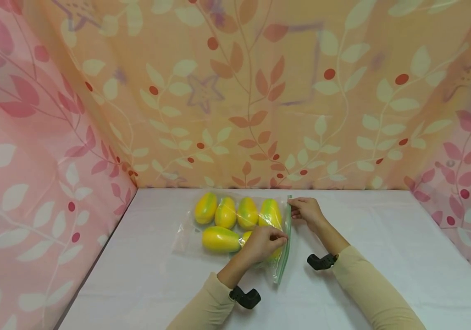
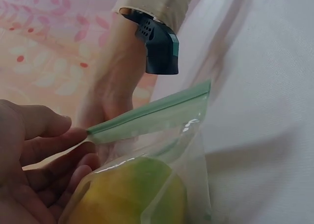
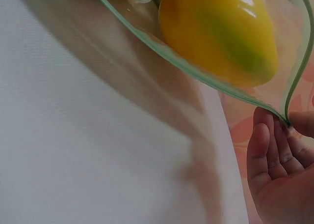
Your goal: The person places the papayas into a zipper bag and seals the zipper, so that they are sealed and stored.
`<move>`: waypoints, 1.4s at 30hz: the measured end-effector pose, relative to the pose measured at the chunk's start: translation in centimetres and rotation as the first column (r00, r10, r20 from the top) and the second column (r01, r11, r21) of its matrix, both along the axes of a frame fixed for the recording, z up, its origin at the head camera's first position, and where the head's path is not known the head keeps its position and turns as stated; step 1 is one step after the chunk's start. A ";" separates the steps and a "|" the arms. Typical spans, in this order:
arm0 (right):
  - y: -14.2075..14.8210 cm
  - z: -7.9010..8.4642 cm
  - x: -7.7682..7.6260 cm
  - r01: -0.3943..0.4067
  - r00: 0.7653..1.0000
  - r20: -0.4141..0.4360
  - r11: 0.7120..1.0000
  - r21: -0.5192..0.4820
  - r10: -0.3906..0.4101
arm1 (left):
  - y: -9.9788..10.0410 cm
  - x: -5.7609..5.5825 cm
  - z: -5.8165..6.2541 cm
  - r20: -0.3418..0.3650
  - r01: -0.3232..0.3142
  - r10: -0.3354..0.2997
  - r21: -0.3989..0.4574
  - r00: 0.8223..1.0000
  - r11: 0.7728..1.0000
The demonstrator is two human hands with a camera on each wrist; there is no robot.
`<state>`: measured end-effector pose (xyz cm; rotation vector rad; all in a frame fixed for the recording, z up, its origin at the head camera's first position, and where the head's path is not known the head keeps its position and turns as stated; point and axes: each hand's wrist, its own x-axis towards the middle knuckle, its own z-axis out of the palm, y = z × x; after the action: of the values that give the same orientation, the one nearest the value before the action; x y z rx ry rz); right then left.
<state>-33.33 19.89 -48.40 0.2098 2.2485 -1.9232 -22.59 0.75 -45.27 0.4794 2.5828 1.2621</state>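
Note:
A clear zip-top bag [image 1: 185,238] with a green zip strip [image 1: 288,229] lies on the white table, its mouth facing right. Inside are several smooth yellow-green fruits [image 1: 220,239] that look like papayas or mangoes. Reaching across the bag, my left hand [image 1: 262,245] pinches the zip strip near its middle between thumb and finger. At the far end of the strip, my right hand [image 1: 308,213] pinches the bag's corner. From the right wrist view, the two green edges [image 3: 191,69] of the mouth stand apart and meet at the pinched corner. The left hand partly hides the near-row fruit.
The white table [image 1: 363,215] runs back to an orange leaf-print cloth [image 1: 252,91]. Pink patterned cloth [image 1: 20,137] walls in the left side, and similar cloth [image 1: 462,183] the right. Each wrist wears a black camera mount [image 1: 245,298].

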 end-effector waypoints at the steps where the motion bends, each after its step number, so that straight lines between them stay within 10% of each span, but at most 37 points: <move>1: 0.0 0.0 0.0 0.001 1.000 0.004 1.000 0.000 -0.001 | 0.0 0.0 0.0 0.000 -0.010 0.010 0.014 1.000 1.000; 16: 0.2 0.3 0.0 -0.024 1.000 -0.014 1.000 -0.009 0.024 | -0.1 -1.5 0.7 -0.094 -0.046 0.066 0.202 0.993 0.978; 42: -0.1 0.3 0.1 -0.040 0.999 0.003 0.999 -0.011 0.040 | 0.4 -10.4 1.9 -0.048 -0.113 0.128 0.230 0.991 0.967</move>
<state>-33.25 19.79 -48.06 0.1652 2.2225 -1.9139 -33.01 1.17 -43.36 0.4131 2.5645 1.6201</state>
